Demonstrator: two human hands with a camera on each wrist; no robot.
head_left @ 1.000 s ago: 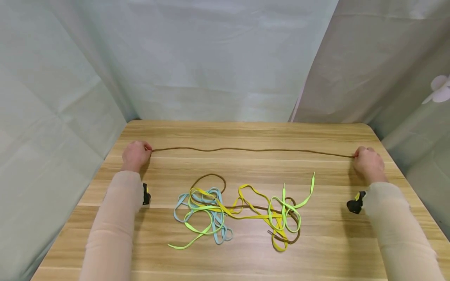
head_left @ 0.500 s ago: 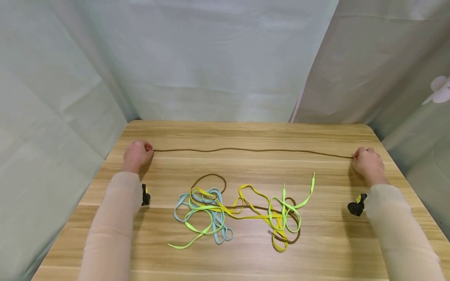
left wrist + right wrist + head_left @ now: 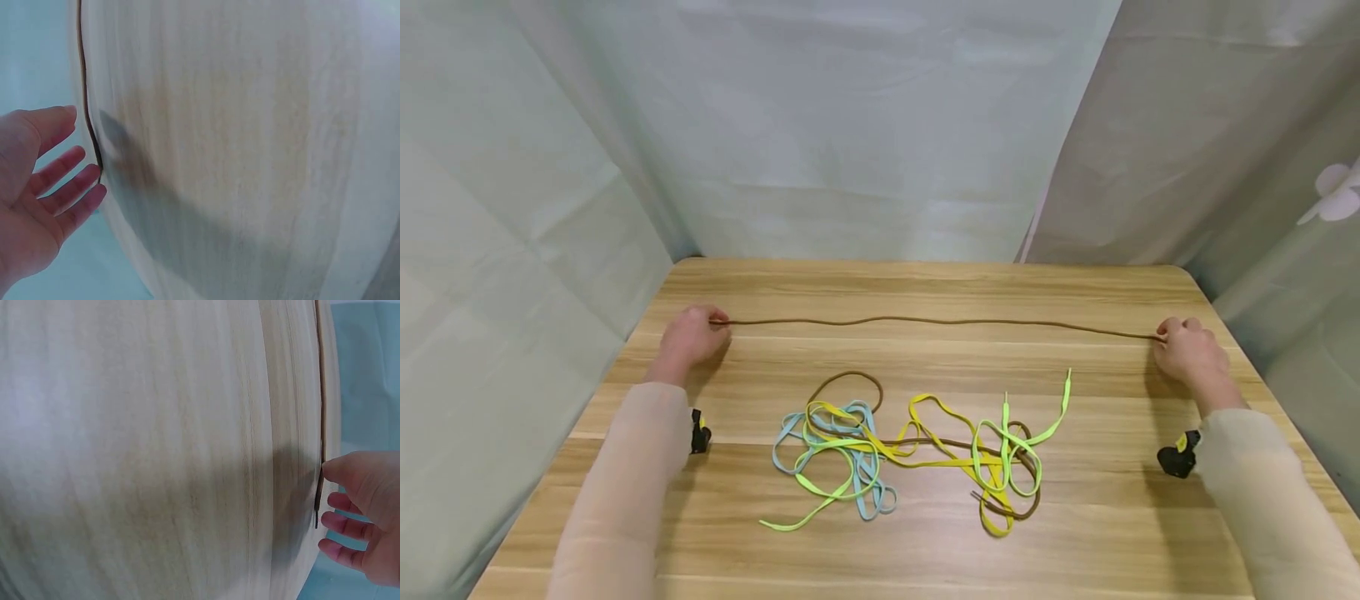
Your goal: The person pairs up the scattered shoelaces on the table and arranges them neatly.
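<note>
A thin brown shoelace (image 3: 925,321) lies almost straight across the far part of the wooden table (image 3: 925,562). At its left end is my left hand (image 3: 691,335); the left wrist view shows thumb and fingers spread apart, fingertips right by the lace (image 3: 83,62). My right hand (image 3: 1191,348) is at the other end. In the right wrist view its thumb tip meets the lace (image 3: 322,394), the fingers stand loosely apart, and the dark lace tip (image 3: 316,519) shows below the thumb. Neither hand grips the lace.
Nearer the front lies a tangle of flat and round laces: light blue (image 3: 786,454), yellow (image 3: 943,412), neon green (image 3: 1060,412) and another brown lace (image 3: 850,374). Pale curtains (image 3: 850,167) hang behind and beside the table.
Both hands have loosened from the ends of the straight brown lace, their fingers parting, and both forearms have drawn slightly outward and back. The lace and the tangle stay in place.
</note>
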